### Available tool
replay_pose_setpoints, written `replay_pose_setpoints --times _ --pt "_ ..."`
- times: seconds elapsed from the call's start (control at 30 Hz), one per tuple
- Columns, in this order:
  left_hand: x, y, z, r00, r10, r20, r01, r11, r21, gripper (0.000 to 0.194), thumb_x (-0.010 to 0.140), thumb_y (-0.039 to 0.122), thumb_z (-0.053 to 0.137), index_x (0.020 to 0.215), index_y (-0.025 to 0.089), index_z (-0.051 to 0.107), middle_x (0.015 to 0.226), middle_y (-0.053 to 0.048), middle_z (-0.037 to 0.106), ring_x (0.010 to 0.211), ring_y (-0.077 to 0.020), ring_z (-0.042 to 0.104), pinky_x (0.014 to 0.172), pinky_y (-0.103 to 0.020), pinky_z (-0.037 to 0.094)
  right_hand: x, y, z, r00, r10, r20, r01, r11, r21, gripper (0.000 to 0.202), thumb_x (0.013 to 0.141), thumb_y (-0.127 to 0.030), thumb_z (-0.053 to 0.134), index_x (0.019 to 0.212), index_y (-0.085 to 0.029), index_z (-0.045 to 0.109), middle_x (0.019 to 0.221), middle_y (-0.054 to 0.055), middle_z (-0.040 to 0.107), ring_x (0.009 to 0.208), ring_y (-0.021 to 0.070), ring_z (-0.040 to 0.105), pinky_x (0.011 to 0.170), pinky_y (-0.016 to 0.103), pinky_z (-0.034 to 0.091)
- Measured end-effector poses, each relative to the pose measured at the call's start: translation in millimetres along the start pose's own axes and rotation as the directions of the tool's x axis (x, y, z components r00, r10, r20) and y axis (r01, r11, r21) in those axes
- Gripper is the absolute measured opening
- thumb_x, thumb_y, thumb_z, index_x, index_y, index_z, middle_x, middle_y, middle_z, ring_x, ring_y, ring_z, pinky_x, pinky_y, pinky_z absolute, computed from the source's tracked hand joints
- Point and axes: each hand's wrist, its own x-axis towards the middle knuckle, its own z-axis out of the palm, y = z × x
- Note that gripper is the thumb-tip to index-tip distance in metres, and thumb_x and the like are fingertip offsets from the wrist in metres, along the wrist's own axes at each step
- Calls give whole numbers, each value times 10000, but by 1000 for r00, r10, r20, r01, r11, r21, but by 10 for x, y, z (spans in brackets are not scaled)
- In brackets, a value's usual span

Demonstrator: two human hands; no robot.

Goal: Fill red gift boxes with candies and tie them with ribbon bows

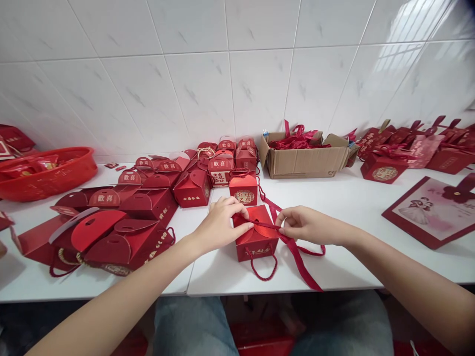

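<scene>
Near the front edge of the white bench (pixel 345 198), a red gift box (pixel 256 247) is set upright, with its curved top flaps folded in and a twisted cord handle (pixel 264 280) hung at its front. Across the top of the box a dark red ribbon (pixel 301 267) is drawn. By the left hand (pixel 222 217) the ribbon is pinched over the box, that grip being pressed together on it between thumb and fingers; by the right hand (pixel 313 225) it is pinched just beside the box, the grip likewise clamped on it, and a loose tail is left trailing over the bench. Just behind, a box with a gold emblem (pixel 245 197) is placed, and to the left many red boxes (pixel 148 202) are crowded together. Near the tiled wall (pixel 200 89), a cardboard carton (pixel 302 165) is heaped with red ribbons (pixel 299 143). At the far left, wrapped packets (pixel 46 163) are held in a red basin (pixel 67 182); at the right, a box printed with figures (pixel 423 207) is stood before further red boxes (pixel 386 170)
</scene>
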Motion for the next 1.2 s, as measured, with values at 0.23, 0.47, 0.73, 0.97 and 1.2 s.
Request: replay_pose_setpoints --times 0.23,0.47,0.73,0.97,1.2 --pt "19 19 -24 1000 -12 28 12 1000 -8 175 774 387 648 831 223 635 1001 -42 602 1044 -274 515 965 -496 335 -88 -127 -170 988 2 153 -34 978 207 226 834 -355 589 735 -152 595 589 -50 429 520 69 313 495 223 242" --pt "74 190 -81 996 81 -23 -83 989 -124 313 736 287 676 1040 230 627 1130 -71 624 1103 -275 537 988 -474 364 152 -218 -17 989 -137 -63 146 765 627 170 830 -320 639 863 -155 613 772 16 605 713 112 546 710 249 421" --pt "148 213 -52 974 75 -212 -121 969 -215 115 794 235 548 790 192 655 869 -30 719 831 -195 648 807 -327 479 136 -253 -123 989 -143 -22 135 860 492 211 835 -343 642 945 -167 601 742 2 612 647 95 530 642 239 423" --pt "125 164 -20 967 48 -250 -103 972 -213 168 838 286 523 799 183 649 833 -33 710 773 -183 636 732 -307 487 136 -177 -154 999 -53 -6 52 962 268 308 807 -390 651 1002 -155 615 708 10 623 580 94 512 556 235 392" --pt "57 245 -124 970 87 -225 -165 919 -358 189 739 234 571 921 197 604 969 -49 660 933 -210 609 880 -350 477 316 -313 151 980 -189 -66 199 952 231 221 794 -358 633 744 -146 671 705 8 624 593 90 462 560 239 362"
